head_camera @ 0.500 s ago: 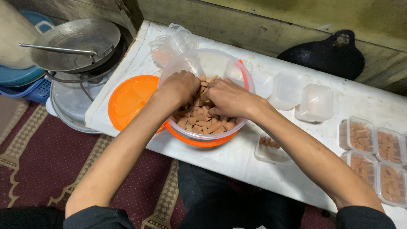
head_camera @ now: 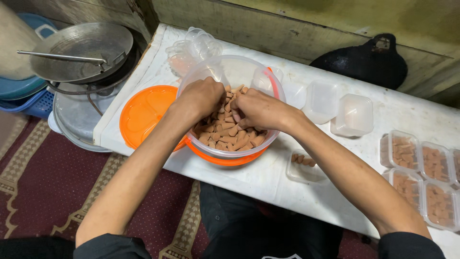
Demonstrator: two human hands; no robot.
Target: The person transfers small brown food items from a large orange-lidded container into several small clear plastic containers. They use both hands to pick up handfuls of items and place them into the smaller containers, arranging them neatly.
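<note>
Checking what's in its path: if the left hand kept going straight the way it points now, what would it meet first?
Probably the brown snack pieces in the clear tub; the left hand points down into them, with the right hand close beside it.

the large tub (head_camera: 229, 72) is clear, glossy plastic with an orange plastic base; the lid (head_camera: 143, 112) beside it is smooth orange plastic. the small pieces (head_camera: 230, 132) inside look matt, dry and brown — biscuit-like. the small containers (head_camera: 354, 115) are thin translucent plastic, slightly frosted. the table (head_camera: 268, 177) has a white, smooth, faintly scuffed surface. the pan (head_camera: 84, 50) is dull grey metal. the dark wok (head_camera: 369, 62) is matt black. the rug (head_camera: 48, 177) is woven cloth — maroon, textured.
</note>
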